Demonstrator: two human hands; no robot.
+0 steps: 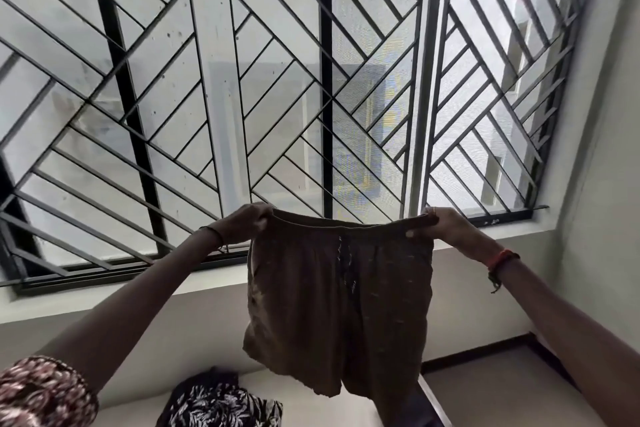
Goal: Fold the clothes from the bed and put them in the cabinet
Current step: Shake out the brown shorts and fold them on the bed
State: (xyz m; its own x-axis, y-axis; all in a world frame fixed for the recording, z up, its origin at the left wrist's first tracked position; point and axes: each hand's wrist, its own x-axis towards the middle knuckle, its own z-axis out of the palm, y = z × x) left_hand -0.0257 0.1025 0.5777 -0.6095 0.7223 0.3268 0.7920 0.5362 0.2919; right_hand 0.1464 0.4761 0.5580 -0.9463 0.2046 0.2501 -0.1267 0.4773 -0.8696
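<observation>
One pair of brown shorts (341,305) hangs spread before the barred window (277,80), left hand (244,224) and right hand (446,227) each pinching a waistband corner with curled fingers; one patterned garment (221,404) lies on the bed (311,402) below.

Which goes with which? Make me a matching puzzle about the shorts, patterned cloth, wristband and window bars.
1 brown shorts
2 black-and-white patterned garment
3 red wristband
4 window grille

a on the right wrist
b in the background
c gripped by left hand and right hand
d lying on the bed

Pairs: 1-c, 2-d, 3-a, 4-b
</observation>
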